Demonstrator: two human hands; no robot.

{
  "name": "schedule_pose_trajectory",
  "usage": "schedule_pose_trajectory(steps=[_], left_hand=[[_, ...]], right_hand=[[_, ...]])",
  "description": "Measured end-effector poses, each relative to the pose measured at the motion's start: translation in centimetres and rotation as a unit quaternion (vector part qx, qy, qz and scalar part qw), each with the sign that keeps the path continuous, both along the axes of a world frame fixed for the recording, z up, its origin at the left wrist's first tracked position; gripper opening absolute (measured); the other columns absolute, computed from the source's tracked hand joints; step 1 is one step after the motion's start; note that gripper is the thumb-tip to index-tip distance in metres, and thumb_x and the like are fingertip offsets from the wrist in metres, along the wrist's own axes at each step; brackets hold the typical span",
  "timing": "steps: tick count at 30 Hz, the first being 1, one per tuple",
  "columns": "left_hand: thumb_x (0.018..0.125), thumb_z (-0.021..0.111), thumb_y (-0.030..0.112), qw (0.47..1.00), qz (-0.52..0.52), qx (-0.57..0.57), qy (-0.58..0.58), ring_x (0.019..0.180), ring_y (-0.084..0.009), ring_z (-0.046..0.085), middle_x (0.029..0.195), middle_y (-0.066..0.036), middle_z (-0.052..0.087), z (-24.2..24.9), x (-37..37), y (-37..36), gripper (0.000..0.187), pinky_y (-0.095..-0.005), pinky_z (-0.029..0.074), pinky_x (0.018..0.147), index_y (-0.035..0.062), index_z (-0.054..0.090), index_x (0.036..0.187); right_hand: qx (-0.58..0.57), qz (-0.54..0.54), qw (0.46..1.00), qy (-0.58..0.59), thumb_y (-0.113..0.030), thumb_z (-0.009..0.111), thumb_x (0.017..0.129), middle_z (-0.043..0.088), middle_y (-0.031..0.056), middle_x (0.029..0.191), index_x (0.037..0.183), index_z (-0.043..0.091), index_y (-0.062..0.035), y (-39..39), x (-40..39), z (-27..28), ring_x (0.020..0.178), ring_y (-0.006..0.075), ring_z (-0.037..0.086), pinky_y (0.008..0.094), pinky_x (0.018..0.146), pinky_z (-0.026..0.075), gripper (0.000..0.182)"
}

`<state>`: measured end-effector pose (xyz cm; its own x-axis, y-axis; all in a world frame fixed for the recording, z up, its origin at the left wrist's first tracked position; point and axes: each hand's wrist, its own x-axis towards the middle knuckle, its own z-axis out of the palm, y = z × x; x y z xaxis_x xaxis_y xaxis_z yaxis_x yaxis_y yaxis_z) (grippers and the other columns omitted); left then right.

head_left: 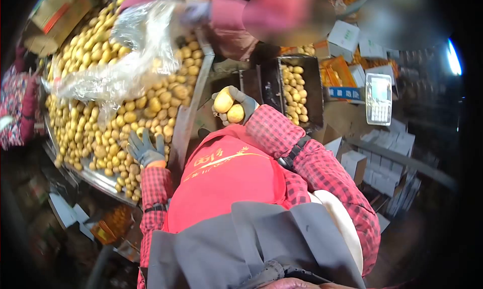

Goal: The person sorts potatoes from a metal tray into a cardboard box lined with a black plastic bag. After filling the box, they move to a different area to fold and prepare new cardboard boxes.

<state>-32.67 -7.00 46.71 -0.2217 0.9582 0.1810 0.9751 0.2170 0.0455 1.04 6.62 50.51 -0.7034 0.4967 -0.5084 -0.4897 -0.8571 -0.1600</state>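
My right hand (246, 104), in a grey glove, is closed around two yellow potatoes (224, 102) just in front of my red apron. Lower left, my left hand (146, 149), gloved too, rests palm down on the heap of potatoes (105, 143) with its fingers spread. The heap fills a metal-edged sorting table (183, 138). Crumpled clear plastic (136, 70) lies across part of the potatoes. To the right of my right hand stands a dark crate (316, 95) with potatoes in it.
Across the table a co-worker in a pink sleeve (229, 11) touches the plastic; another person (20, 105) is at the far left. A scale display (379, 99) stands at the right, near white cartons (344, 35) and an orange box (334, 72). A cardboard box (63, 15) sits upper left.
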Motion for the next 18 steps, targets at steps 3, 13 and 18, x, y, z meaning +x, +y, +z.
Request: schedule_pose_trajectory(steps=[3, 13, 18], left_hand=[[0.082, 0.066, 0.051, 0.992, -0.110, -0.032, -0.055, 0.138, -0.0448, 0.031, 0.149, -0.024, 0.036, 0.6, 5.0, 1.5, 0.071, -0.0578, 0.018, 0.116, 0.0125, 0.050, 0.140], [0.075, 0.075, 0.033, 0.982, -0.169, -0.082, -0.020, 0.140, -0.0282, 0.036, 0.149, -0.010, 0.041, -5.3, 10.5, 4.7, 0.081, -0.0486, 0.022, 0.117, 0.0122, 0.041, 0.146], [0.077, 0.073, 0.033, 0.983, -0.163, -0.078, 0.006, 0.140, -0.0278, 0.035, 0.150, -0.010, 0.040, -5.4, 10.6, 4.5, 0.081, -0.0482, 0.023, 0.117, 0.0112, 0.039, 0.148]], right_hand=[[0.028, -0.060, 0.997, -0.042, -0.058, 0.054, 0.094, 0.067, 0.0215, 0.097, 0.128, 0.055, -0.0054, -0.4, 6.3, -0.4, 0.072, 0.0286, 0.068, 0.0373, 0.060, 0.057, 0.063], [-0.045, -0.277, 0.939, -0.200, -0.041, 0.064, 0.092, 0.062, 0.0094, 0.125, 0.141, 0.046, -0.0165, -10.3, 23.8, -7.7, 0.108, 0.0360, 0.064, 0.0457, 0.081, 0.054, 0.058], [-0.169, -0.377, 0.892, -0.181, -0.038, 0.056, 0.099, 0.061, 0.0084, 0.128, 0.140, 0.047, -0.0184, -14.3, 26.7, -7.5, 0.116, 0.0299, 0.059, 0.0489, 0.089, 0.052, 0.046]])
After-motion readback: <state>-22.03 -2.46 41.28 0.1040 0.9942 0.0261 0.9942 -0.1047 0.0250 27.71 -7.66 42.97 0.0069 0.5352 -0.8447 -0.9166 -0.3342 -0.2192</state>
